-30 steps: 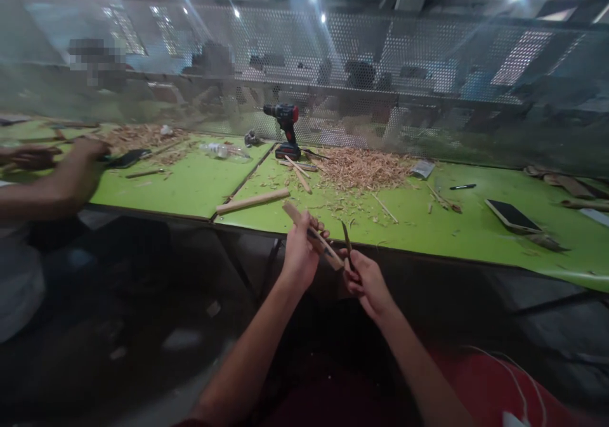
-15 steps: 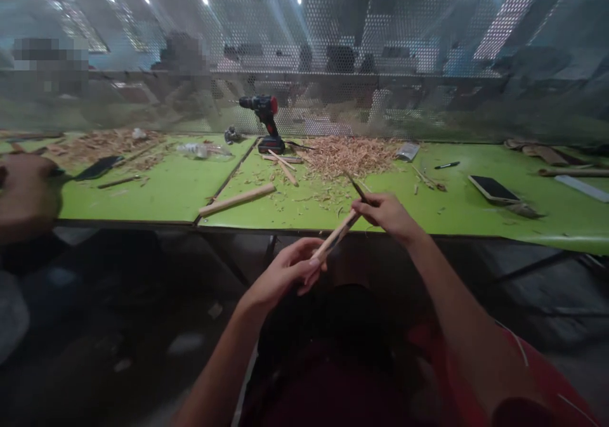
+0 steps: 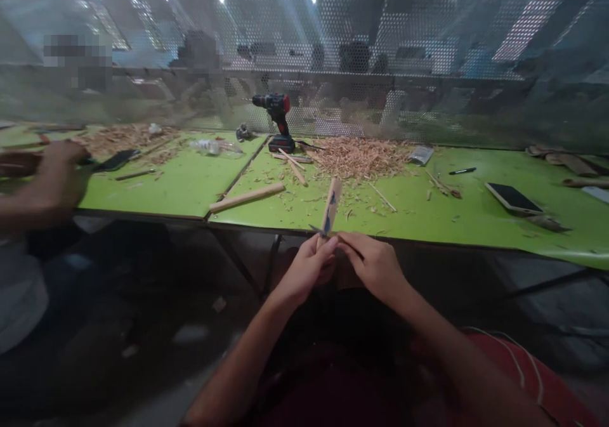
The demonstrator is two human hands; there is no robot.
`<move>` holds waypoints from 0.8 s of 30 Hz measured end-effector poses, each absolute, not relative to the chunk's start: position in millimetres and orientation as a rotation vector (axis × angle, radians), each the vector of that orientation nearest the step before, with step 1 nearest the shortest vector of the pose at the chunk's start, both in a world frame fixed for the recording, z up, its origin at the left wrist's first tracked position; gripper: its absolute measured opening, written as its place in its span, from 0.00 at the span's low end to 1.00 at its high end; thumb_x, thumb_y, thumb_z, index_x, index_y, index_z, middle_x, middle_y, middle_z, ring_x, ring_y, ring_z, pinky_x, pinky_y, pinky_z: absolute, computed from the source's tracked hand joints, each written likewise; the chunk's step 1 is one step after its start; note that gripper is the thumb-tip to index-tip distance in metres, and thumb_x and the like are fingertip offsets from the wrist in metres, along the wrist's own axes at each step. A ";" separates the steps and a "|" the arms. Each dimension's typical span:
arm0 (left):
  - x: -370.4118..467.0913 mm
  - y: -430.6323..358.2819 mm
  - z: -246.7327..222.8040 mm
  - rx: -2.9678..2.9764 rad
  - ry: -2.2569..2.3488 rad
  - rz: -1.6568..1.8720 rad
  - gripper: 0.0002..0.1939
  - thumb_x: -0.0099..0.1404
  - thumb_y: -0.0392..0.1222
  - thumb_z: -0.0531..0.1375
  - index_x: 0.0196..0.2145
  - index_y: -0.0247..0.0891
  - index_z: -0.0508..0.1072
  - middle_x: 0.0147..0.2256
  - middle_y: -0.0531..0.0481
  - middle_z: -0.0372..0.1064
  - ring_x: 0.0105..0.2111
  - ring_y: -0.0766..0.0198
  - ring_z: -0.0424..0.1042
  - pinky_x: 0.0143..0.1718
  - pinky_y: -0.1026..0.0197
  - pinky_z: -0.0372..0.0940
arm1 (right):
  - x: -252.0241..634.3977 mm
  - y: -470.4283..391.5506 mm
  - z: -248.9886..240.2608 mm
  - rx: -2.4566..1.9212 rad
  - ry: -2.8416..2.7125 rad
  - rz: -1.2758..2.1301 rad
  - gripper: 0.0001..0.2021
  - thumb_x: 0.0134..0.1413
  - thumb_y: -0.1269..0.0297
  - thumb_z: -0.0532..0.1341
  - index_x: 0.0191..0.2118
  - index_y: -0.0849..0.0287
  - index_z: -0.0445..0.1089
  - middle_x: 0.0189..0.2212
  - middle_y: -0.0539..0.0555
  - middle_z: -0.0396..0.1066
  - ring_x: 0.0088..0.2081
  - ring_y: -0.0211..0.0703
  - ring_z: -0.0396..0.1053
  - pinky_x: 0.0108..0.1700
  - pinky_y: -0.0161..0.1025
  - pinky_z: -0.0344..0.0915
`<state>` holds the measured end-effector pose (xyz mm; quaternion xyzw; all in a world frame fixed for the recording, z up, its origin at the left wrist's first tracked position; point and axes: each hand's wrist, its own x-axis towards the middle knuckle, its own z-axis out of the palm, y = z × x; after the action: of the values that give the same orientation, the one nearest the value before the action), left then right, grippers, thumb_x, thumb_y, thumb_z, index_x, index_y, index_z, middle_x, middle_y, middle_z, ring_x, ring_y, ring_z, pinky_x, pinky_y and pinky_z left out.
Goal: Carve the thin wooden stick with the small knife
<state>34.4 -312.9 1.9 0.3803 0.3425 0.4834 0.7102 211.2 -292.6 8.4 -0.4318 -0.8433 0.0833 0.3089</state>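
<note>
In front of the table edge, my left hand [image 3: 309, 265] is closed around the lower end of a pale wooden stick [image 3: 332, 202], which points up and away and bears dark blue markings on its face. My right hand [image 3: 378, 265] grips a small knife [image 3: 316, 229]; its thin dark blade crosses the stick just above my left thumb. The two hands are close together, fingers nearly touching. Most of the knife's handle is hidden in my right fingers.
A cordless drill [image 3: 278, 122] stands beside a heap of wood shavings [image 3: 364, 157]. A round wooden rod [image 3: 247, 197] lies near the table's front edge. To the right are a phone [image 3: 514, 197] and a pen [image 3: 462, 170]. A co-worker's hand [image 3: 61, 173] is at the left.
The stick has swung from slanting right to nearly upright. My right hand has come down beside my left, bringing the knife blade across the stick. The view has shifted slightly left.
</note>
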 end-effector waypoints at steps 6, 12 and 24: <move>38.3 -308.3 -10.4 0.918 0.809 1.154 0.36 0.55 0.75 0.68 0.26 0.42 0.58 0.17 0.64 0.49 0.15 0.76 0.47 0.16 0.68 0.40 | 220.0 -292.1 19.3 -1.198 -2.294 -0.188 0.18 0.77 0.57 0.55 0.55 0.55 0.81 0.40 0.56 0.83 0.35 0.45 0.78 0.33 0.37 0.62; 36.4 -309.9 -8.1 1.017 0.844 1.209 0.36 0.55 0.76 0.67 0.26 0.41 0.60 0.19 0.63 0.51 0.16 0.76 0.49 0.18 0.67 0.43 | 223.1 -291.0 23.3 -1.143 -2.292 -0.218 0.19 0.78 0.57 0.53 0.55 0.57 0.81 0.37 0.56 0.82 0.33 0.43 0.76 0.33 0.37 0.60; 42.3 -314.4 -13.1 0.995 0.980 1.290 0.35 0.52 0.71 0.72 0.26 0.40 0.61 0.19 0.63 0.51 0.18 0.76 0.49 0.19 0.68 0.44 | 213.6 -313.5 9.2 -1.192 -2.322 -0.185 0.19 0.78 0.59 0.52 0.57 0.55 0.80 0.33 0.55 0.80 0.28 0.39 0.72 0.28 0.36 0.54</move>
<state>42.3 -314.4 -13.1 0.4259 0.4196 0.5521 0.5812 213.6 -313.5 9.2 -0.4401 -0.8570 -0.0683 0.2594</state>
